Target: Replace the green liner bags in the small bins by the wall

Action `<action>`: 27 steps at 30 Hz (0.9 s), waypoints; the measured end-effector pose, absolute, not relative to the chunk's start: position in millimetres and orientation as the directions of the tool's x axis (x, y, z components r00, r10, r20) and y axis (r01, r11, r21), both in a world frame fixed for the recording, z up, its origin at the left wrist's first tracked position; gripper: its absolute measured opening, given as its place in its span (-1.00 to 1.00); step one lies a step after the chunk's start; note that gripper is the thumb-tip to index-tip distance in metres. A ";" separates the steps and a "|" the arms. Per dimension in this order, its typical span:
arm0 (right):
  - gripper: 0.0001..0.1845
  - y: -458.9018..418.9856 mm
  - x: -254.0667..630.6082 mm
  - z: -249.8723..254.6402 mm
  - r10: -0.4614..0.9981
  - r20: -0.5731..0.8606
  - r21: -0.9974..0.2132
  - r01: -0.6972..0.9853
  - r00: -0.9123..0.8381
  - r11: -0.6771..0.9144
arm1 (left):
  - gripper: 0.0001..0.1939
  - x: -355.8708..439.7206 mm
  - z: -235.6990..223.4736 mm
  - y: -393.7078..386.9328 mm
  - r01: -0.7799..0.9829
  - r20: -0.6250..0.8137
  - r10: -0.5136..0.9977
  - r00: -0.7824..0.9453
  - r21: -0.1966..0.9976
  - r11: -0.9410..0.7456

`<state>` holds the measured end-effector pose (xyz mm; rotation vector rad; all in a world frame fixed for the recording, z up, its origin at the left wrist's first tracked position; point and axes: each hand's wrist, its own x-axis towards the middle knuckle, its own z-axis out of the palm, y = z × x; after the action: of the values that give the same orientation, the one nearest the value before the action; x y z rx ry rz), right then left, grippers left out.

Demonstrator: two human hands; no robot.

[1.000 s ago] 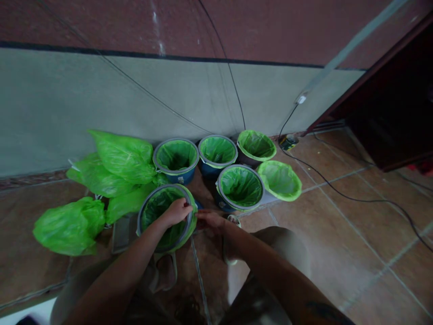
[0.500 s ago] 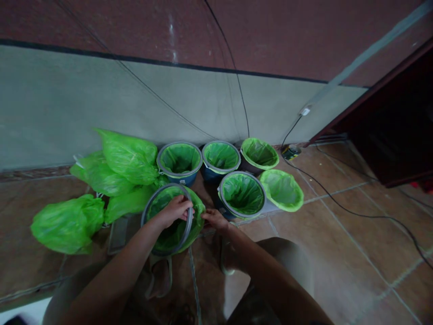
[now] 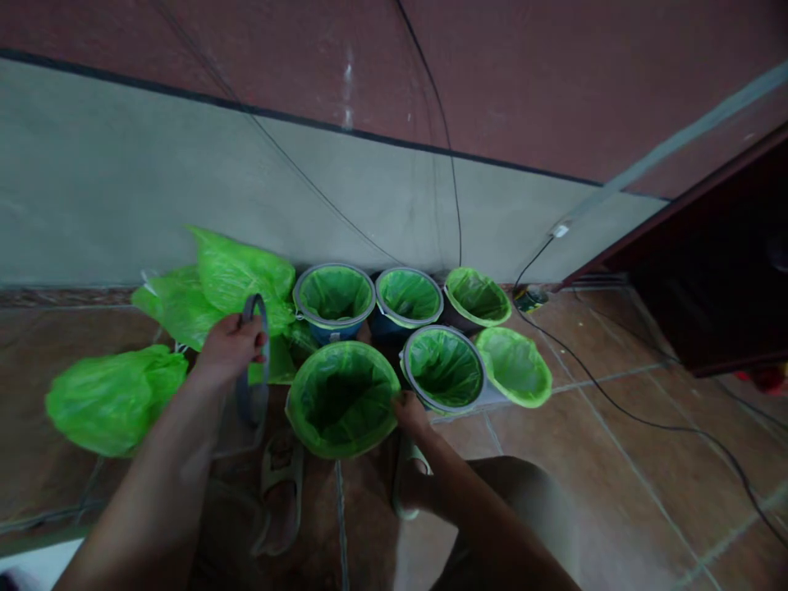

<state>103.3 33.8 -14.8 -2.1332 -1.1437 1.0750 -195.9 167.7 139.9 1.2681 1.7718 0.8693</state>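
Note:
My left hand (image 3: 237, 345) is closed around a grey plastic ring (image 3: 251, 402), which stands nearly edge-on to the left of the nearest bin. My right hand (image 3: 411, 414) pinches the right edge of the green bag (image 3: 341, 353) that lines this bin and is folded over its rim. The bag hides the bin itself. Just right of my right hand is a bin (image 3: 443, 369) with a green liner held under a grey ring. Behind them stand two more ringed bins, a left one (image 3: 336, 304) and a middle one (image 3: 410, 295).
Two bins at the right, one behind (image 3: 477, 297) and one in front (image 3: 514, 367), have green liners without rings. Filled green bags (image 3: 116, 402) lie at the left. A black cable (image 3: 616, 394) crosses the tiled floor. A small can (image 3: 530, 297) stands by the wall.
My left hand has lifted the grey ring off the nearest bin and carried it left, turning it edge-on. My right hand stays on the bag's edge. The view has shifted slightly.

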 end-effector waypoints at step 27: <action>-0.59 158.1 68.5 -20.2 0.982 -0.188 -0.287 0.955 0.017 -0.072 | -0.54 -149.7 4.5 174.5 0.890 -0.469 0.861 -0.197 0.282 0.357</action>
<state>68.5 158.1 -20.2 -2.1825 -2.0845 0.5203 -149.7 174.5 4.5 1.5151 2.0688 -0.0693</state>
